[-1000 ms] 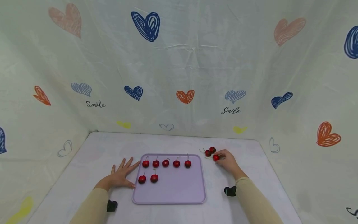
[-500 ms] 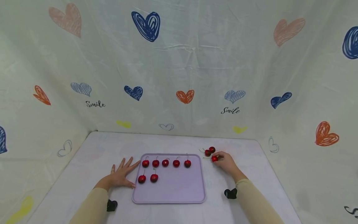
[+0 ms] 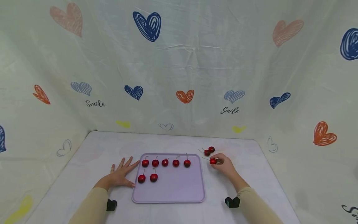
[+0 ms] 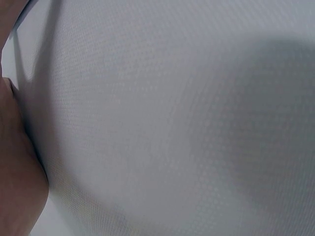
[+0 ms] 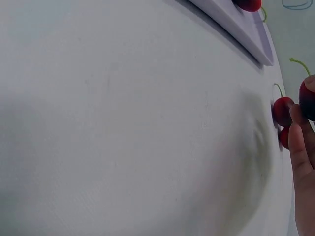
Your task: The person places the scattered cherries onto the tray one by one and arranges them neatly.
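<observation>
My right hand (image 3: 224, 164) pinches a red cherry (image 3: 213, 161) between thumb and fingers, its stem pointing left toward the tray's right edge. In the right wrist view the held cherry (image 5: 307, 101) shows at the right border, partly cut off. Two dark red cherries (image 3: 207, 152) lie just beyond that hand. The left hand (image 3: 120, 176) is spread flat on the table, fingertips and thumb at the left rim of a lilac tray (image 3: 179, 203). On the tray, several cherries form a back row, with one (image 3: 187, 163) at its right end. Two more (image 3: 153, 177) sit in front, at the left.
A white cloth-covered table (image 3: 167, 214) bears everything. Behind and beside it hangs a pale curtain (image 3: 207, 77) printed with hearts. A dark object (image 3: 232, 202) sits at the right wrist, another (image 3: 112, 205) at the left wrist.
My right hand has drawn the pinched cherry slightly left and toward me, away from the two loose cherries. The left hand keeps its place beside the tray.
</observation>
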`<state>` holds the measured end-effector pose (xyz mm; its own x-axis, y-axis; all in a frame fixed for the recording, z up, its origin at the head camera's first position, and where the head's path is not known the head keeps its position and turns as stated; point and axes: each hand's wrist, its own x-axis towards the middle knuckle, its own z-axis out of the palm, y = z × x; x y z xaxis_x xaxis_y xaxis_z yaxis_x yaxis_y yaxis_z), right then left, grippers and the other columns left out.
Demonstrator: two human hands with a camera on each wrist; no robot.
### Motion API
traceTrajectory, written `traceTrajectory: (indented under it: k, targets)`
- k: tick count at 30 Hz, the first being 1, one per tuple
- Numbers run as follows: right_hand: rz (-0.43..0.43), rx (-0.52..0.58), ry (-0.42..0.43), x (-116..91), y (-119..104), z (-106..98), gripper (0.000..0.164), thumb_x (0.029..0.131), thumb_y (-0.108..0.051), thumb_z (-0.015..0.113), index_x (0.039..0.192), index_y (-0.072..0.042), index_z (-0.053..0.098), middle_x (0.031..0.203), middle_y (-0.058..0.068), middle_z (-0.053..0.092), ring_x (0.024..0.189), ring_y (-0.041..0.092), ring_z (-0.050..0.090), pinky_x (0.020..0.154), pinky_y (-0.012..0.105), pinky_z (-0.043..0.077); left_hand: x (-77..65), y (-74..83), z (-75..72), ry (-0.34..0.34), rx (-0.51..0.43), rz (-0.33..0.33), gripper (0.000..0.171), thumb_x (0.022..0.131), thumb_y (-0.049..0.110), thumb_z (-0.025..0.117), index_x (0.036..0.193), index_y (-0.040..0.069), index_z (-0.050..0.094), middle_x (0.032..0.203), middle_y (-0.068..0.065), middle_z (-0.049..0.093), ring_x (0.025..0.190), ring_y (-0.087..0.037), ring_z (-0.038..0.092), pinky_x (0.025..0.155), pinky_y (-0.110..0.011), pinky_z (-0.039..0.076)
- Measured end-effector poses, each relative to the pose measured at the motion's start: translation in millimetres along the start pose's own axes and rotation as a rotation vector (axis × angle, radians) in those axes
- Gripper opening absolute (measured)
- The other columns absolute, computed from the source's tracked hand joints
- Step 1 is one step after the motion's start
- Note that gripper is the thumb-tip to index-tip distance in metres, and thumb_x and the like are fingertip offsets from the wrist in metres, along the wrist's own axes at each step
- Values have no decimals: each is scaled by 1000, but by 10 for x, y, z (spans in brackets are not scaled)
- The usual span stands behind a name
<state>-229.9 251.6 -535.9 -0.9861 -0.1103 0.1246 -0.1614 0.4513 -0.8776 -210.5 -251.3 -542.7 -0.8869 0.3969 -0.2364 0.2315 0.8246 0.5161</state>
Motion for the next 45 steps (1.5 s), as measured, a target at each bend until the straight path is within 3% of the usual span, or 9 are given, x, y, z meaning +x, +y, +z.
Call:
traceTrajectory:
  k: [6,10,16,23,29,32,40,45]
  targets:
    - [-38,51,-78,-166,-437,50,23,78,15,70,100,13,66,103,22,59,90,31,60,76,25,54,-12,8,-14,1,-7,2,109,65,49,85,153,15,30,159,-26,3,139,-55,-9,98,-75,-15]
    - [-86,130,-98,-185,-361,136,19,77,16,70,95,12,66,99,18,57,86,23,59,71,23,53,5,-18,0,3,-2,1,109,65,49,85,153,17,29,159,-26,3,140,-55,-9,98,-75,-15]
    - [-53,164,-132,-200,-234,289,19,77,14,73,93,5,66,99,10,55,88,14,58,70,19,52,24,-54,38,3,11,0,109,65,51,85,153,18,30,159,-25,4,140,-55,-9,98,-76,-15]
    - [-53,230,-211,-210,-359,462,19,76,18,69,92,10,62,99,13,53,89,20,57,71,22,54,12,-29,30,5,6,-2,109,65,50,85,153,17,30,159,-26,4,140,-55,-9,98,-76,-15]
    - [-37,210,-230,-195,-433,616,18,78,11,74,92,4,67,100,6,54,92,16,58,74,22,54,-9,0,8,7,3,-1,109,65,50,85,153,16,30,159,-26,4,139,-55,-9,98,-75,-15]
    - [-52,205,-246,-193,-467,661,18,78,11,74,93,5,67,100,8,55,94,18,57,76,22,54,-4,7,6,5,1,-1,109,66,49,85,153,16,30,159,-26,4,139,-55,-9,98,-75,-15]
    - [-80,217,-299,-271,-819,736,21,76,14,70,95,9,65,101,10,54,96,20,56,75,26,55,3,-2,17,1,7,-8,109,66,50,85,153,17,30,159,-25,4,140,-55,-9,99,-75,-15]
    - [-96,239,-321,-284,-846,835,24,74,17,67,97,10,65,104,10,54,98,20,57,75,23,54,-5,9,5,1,0,-7,108,66,48,85,153,16,30,159,-26,4,140,-55,-9,99,-76,-15]
